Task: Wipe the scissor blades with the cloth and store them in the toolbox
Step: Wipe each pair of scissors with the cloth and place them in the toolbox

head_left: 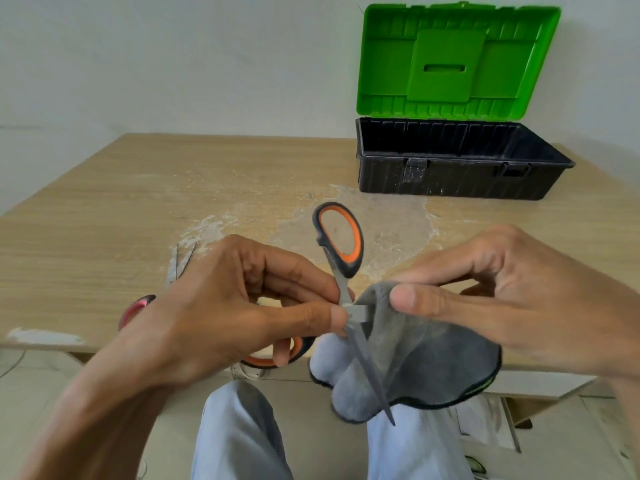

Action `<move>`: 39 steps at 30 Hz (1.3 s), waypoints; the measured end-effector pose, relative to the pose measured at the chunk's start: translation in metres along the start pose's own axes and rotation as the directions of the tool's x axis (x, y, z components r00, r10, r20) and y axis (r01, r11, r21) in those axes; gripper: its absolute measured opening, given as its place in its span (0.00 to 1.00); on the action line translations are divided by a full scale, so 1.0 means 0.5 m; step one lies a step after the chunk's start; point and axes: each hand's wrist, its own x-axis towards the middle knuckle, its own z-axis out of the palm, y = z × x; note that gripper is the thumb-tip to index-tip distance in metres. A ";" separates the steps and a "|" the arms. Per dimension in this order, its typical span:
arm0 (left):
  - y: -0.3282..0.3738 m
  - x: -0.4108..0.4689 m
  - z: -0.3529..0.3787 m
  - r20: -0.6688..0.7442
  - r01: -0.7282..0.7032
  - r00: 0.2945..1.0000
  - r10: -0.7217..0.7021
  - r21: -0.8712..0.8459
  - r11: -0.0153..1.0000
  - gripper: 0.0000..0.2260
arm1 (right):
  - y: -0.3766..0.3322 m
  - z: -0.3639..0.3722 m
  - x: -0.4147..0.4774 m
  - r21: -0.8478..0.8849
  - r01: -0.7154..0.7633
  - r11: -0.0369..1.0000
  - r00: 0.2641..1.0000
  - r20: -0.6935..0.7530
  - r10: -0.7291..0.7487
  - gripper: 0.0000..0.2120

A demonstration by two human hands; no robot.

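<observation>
My left hand [221, 306] grips the orange-and-black scissors [341, 244] near their pivot, over the table's front edge. The scissors are spread open: one handle loop points up and away, the other sits under my fingers, and one bare blade points down toward my lap. My right hand [512, 296] pinches a grey cloth [426, 362] around the other blade, right beside the pivot. The cloth hangs down over the table edge. The toolbox [464, 174] stands at the back right with its green lid upright and its black tub showing nothing inside.
A second pair of scissors with red handles [136, 308] lies on the wooden table [104, 220] to the left, mostly hidden behind my left wrist. White dusty smears cover the table's middle. My knees in light trousers sit below the table edge.
</observation>
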 end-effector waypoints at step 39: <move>-0.046 0.006 -0.001 -0.415 -0.172 0.909 0.026 -0.319 0.932 0.09 | 0.061 -0.034 -0.012 0.287 -0.060 0.956 0.981 -0.161 0.109 0.09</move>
